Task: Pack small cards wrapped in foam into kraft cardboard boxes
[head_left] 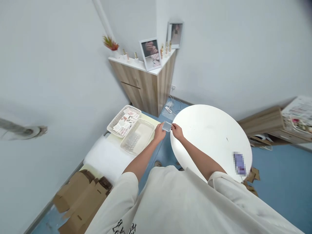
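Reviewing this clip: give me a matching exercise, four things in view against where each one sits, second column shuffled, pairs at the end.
Things
1. small clear square plastic case
2. white slatted basket of small packets
3. brown cardboard boxes
4. white-framed photo

Places
A. on top of the wood-grain corner cabinet
B. on the blue floor, lower left by the wall
C. pinched between the left hand and right hand
D. on the pale yellow cover

Pairs: 1-C, 2-D, 3-B, 4-A

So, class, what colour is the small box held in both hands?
See-through small box, best in the head view.
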A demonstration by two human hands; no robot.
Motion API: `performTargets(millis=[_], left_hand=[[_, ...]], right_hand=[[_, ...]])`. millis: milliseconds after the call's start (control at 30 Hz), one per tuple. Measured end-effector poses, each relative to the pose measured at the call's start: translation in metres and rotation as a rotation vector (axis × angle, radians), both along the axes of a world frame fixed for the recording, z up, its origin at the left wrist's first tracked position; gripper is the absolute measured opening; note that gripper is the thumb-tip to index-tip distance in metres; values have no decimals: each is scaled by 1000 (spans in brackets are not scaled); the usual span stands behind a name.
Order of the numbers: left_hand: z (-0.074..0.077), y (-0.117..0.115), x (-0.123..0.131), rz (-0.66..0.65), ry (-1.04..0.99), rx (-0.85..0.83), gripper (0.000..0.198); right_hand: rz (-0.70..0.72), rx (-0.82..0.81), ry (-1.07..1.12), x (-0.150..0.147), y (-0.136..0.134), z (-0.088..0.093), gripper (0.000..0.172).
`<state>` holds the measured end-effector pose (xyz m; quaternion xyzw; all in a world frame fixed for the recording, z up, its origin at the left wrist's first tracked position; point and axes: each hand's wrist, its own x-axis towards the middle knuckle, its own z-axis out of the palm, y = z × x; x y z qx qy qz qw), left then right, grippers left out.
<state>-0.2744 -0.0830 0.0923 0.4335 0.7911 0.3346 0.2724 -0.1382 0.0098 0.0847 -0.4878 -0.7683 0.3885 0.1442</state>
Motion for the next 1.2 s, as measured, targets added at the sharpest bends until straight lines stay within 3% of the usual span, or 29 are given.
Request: performTargets(millis=[133,300,533,733,833,933,1067,1200], left_hand=[[-25,23,77,-137,-114,-34,71],[-67,26,174,-260,-307,-127,68],[-102,19,271,-363,-397,-303,68],[-116,17,311,-398,-346,-368,67],[-116,12,320,-314,-248,-390,58],[-113,6,326,-229,-208,-458,48],[-112,2,333,-314,-314,-587,42],[-111,10,336,-362,-292,-560,52]], right_hand=[[-199,-138,29,93,4,-15,36],[-422,-182,-104,200,-4,-51,29],[-431,-259,-228,302,-19,-94,36],[-352,-308,-259,343,-25,-115,48],[-304,-257,-258,353,-24,-119,53],[-161,-172,-234,356,-22,-121,53],[24,-151,-262,356,-21,-123,53],[32,-195,-278,358,-31,-126,52]])
